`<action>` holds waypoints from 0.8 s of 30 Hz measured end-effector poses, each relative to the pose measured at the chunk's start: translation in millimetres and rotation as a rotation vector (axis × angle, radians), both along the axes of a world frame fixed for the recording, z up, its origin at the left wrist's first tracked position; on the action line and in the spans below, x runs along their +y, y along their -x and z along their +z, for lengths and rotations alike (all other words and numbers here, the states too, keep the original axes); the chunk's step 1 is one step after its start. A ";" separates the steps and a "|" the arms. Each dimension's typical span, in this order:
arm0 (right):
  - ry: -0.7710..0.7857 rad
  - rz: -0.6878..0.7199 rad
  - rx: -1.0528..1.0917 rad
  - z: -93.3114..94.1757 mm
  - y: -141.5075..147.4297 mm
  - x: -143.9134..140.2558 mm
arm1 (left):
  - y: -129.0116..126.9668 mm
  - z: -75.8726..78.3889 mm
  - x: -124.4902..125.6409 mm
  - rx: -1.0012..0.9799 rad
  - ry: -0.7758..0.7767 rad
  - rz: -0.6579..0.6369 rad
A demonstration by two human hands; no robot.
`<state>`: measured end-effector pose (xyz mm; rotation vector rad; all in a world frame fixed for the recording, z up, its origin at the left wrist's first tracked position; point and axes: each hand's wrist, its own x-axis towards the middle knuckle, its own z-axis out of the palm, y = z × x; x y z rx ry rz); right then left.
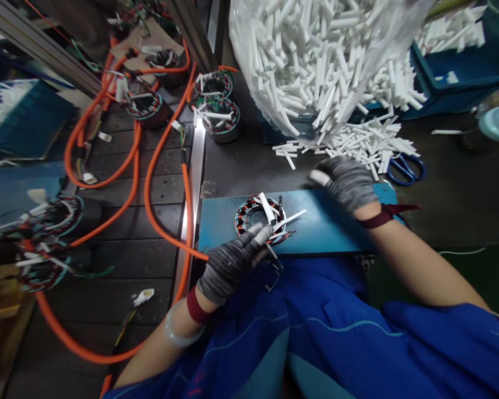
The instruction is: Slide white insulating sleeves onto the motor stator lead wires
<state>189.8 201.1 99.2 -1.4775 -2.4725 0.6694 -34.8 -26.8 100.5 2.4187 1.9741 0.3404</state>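
A motor stator (242, 213), a ring of copper windings with white sleeves and loose leads, lies on a blue board (316, 221) in front of me. My left hand (233, 257), in a grey striped glove with bare fingertips, grips its near right rim, by the white sleeving tubes (295, 216). Over the board's far right part hovers my right hand (345, 182), gloved alike, apart from the stator. Its fingertips are smeared by motion, so whether they hold anything is unclear. Just beyond it lies a loose heap of cut white tubes (357, 141).
A clear plastic bag (307, 61) full of white tubes stands at the back. Blue scissors (405, 169) lie right of the heap, below a blue bin (461, 83). More stators (222, 119) stand back left. Orange cables (149, 194) loop over the dark slatted conveyor (120, 216).
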 end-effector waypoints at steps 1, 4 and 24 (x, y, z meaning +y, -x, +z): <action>-0.057 -0.065 -0.039 -0.3 -4.5 13.3 | -2.7 -0.1 -0.5 0.013 -0.011 0.017; -0.166 -0.071 -0.124 -5.9 -13.7 35.5 | -7.7 -1.7 -2.9 0.047 -0.001 0.074; 0.690 0.150 0.781 -28.9 -16.2 -94.8 | -4.9 -14.6 -10.7 0.028 -0.248 -0.049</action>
